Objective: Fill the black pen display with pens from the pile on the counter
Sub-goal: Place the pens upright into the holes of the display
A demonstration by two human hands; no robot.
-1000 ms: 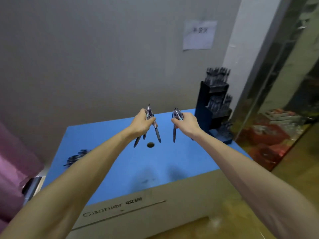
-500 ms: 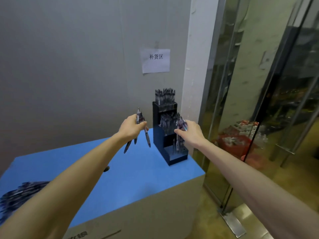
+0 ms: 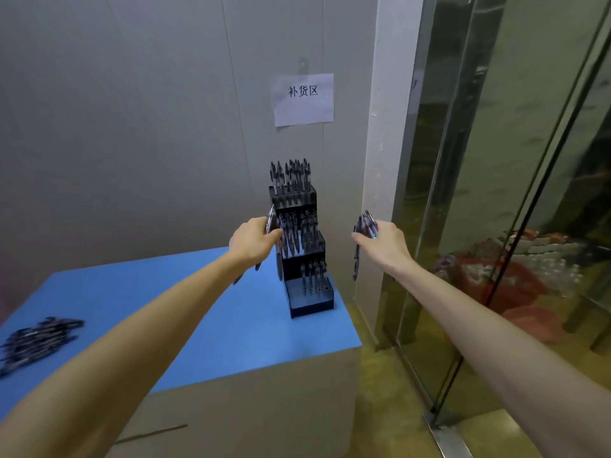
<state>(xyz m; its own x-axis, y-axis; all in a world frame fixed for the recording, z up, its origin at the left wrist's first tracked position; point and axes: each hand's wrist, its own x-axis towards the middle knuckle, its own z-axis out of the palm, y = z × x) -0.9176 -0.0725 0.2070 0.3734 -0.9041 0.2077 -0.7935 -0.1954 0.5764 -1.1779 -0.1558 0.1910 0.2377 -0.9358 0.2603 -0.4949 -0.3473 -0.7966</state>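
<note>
A black tiered pen display [image 3: 309, 300] stands at the far right corner of the blue counter [image 3: 205, 319]. Its top and middle tiers hold many pens; the lowest tier holds several, with open holes at the front. My left hand [image 3: 253, 241] grips a small bunch of pens [image 3: 270, 219] right at the display's left side. My right hand [image 3: 385, 244] grips another bunch of pens [image 3: 365, 226] to the right of the display, off the counter's edge. The pen pile [image 3: 34, 342] lies at the counter's left edge.
A grey wall with a paper sign [image 3: 303, 99] rises behind the counter. A white pillar [image 3: 383, 160] and reflective glass doors [image 3: 496, 193] stand close on the right. The counter's right edge drops to a yellowish floor [image 3: 380, 408].
The view has swung right and closer, bringing the display to the centre. Both hands, each still holding pens, have spread apart to either side of the display.
</note>
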